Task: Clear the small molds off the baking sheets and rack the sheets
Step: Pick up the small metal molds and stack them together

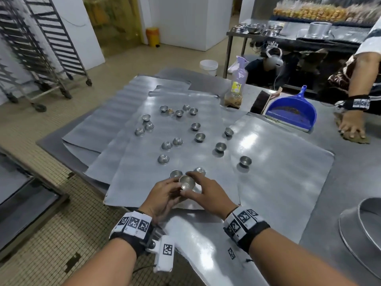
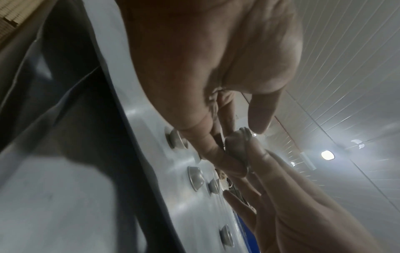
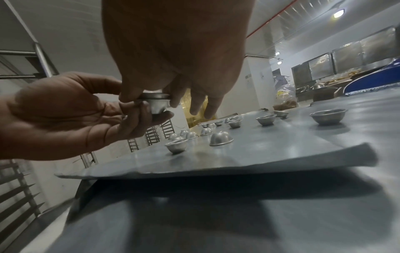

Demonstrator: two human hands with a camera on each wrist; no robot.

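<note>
Several small round metal molds (image 1: 200, 137) lie scattered on overlapping flat baking sheets (image 1: 142, 178), some upright, some upside down. Both hands meet over the near edge of the top sheet around one small mold (image 1: 186, 182). My left hand (image 1: 175, 189) cradles it from below with curled fingers. My right hand (image 1: 195, 184) pinches its rim from above. In the right wrist view the mold (image 3: 155, 102) is lifted off the sheet (image 3: 259, 154). The left wrist view shows the mold (image 2: 237, 142) wedged between fingertips. Two molds (image 1: 175, 173) sit just beyond the hands.
Empty wheeled sheet racks (image 1: 47, 48) stand on the floor at far left. A blue dustpan (image 1: 292, 112), a brush and a bottle (image 1: 237, 85) sit at the table's back. Another person's hand (image 1: 350, 126) rests on a cloth at right. A large round pan (image 1: 362, 228) is near right.
</note>
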